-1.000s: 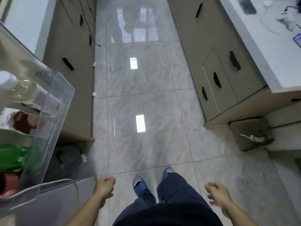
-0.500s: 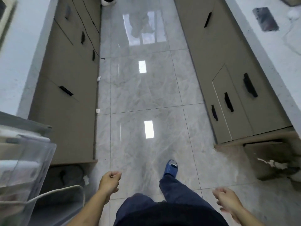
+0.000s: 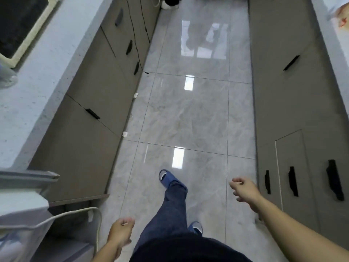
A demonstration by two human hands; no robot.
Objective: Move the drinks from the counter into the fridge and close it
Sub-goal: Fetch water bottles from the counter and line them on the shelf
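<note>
No legible text, label or number anywhere (red marks at top right too blurred).

even, fairly bright indoor light. the glossy floor tiles point(image 3: 188, 114) mirror two rectangular ceiling lamps and a pale window glare farther off. wide-angle bending curves the cabinet fronts point(image 3: 90, 103) at both edges. motion blur softens corners; shadows are faint.

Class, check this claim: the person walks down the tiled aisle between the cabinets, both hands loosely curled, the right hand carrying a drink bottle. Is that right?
Not quite. In the head view the right hand carries nothing; its fingers are loosely curled and empty, like the left hand. The rest stands.
</note>
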